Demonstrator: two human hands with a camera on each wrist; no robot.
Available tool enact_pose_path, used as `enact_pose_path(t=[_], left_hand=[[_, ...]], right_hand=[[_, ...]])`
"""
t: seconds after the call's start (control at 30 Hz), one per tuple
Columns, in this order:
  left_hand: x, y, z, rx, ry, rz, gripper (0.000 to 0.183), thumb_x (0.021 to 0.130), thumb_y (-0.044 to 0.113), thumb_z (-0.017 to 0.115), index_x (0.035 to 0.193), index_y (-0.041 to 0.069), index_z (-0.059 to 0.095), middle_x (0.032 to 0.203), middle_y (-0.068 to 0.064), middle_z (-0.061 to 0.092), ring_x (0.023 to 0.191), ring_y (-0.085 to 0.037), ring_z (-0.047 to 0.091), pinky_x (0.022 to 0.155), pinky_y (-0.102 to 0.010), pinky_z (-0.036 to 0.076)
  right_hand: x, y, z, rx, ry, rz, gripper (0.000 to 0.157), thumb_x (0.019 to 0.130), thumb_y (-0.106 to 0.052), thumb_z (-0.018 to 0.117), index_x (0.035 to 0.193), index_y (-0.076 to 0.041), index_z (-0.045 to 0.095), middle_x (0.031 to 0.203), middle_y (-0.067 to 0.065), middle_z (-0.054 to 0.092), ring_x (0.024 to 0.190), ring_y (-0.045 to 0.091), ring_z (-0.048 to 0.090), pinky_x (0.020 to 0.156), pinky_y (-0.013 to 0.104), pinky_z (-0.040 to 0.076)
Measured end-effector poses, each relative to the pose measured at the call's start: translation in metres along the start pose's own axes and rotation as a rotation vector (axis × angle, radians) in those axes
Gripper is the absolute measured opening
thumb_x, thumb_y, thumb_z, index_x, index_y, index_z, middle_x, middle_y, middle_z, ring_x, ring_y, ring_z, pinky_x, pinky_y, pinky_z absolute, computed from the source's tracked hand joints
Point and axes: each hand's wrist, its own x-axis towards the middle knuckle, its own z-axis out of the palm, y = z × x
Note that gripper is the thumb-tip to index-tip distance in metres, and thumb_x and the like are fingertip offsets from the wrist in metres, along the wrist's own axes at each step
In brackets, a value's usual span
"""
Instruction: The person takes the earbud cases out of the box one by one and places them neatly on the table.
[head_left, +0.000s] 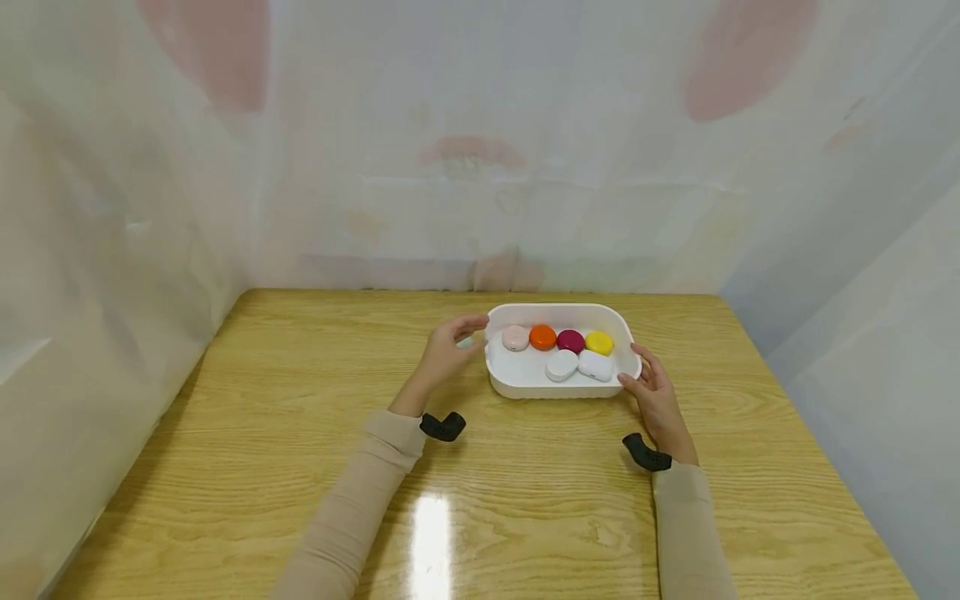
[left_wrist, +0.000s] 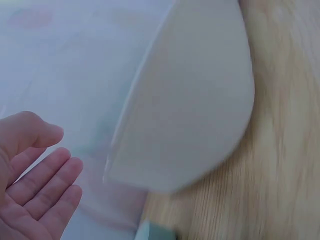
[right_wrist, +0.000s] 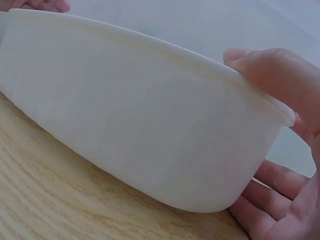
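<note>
A white oblong tray (head_left: 532, 390) with rounded ends holds several small items. Along its back lie a pale pink round case (head_left: 515, 337), an orange one (head_left: 542, 337), a dark magenta one (head_left: 571, 340) and a yellow one (head_left: 598, 342). In front of them are a white round case (head_left: 562, 365) and a white rounded-oblong case (head_left: 596, 366). My right hand (head_left: 657, 400) grips the tray's right end, thumb on the rim and fingers around the outside. At the left end, my left hand (head_left: 444, 354) hovers with loosely bent fingers, apart from the tray wall in the left wrist view.
A pale green object (left_wrist: 156, 232) shows partly at the bottom of the left wrist view. The wood-grain table (head_left: 285, 433) ends at a pale patterned curtain (head_left: 480, 225) behind, with more sheeting on both sides. Each wrist wears a black strap mount (head_left: 442, 427).
</note>
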Motion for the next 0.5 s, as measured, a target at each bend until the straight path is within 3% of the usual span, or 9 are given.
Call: enact_pose_path(t=[0.23, 0.5], left_hand=[[0.0, 0.013, 0.025, -0.01, -0.056, 0.067, 0.039, 0.09, 0.002, 0.063, 0.127, -0.008, 0.056, 0.127, -0.029, 0.06, 0.12, -0.038, 0.059, 0.108, -0.047, 0.046], [0.006, 0.016, 0.063, 0.029, -0.113, 0.085, 0.04, 0.088, 0.002, 0.066, 0.125, -0.009, 0.057, 0.127, -0.028, 0.061, 0.12, -0.036, 0.06, 0.107, -0.045, 0.048]], right_hand=[[0.002, 0.001, 0.0, 0.02, -0.01, -0.01, 0.066, 0.091, -0.007, 0.064, 0.148, -0.009, 0.03, 0.125, -0.008, 0.052, 0.106, -0.005, 0.06, 0.088, 0.005, 0.05], [0.001, 0.003, -0.003, -0.012, -0.008, 0.02, 0.064, 0.093, -0.01, 0.062, 0.149, -0.015, 0.031, 0.131, -0.005, 0.045, 0.108, -0.007, 0.058, 0.088, 0.005, 0.05]])
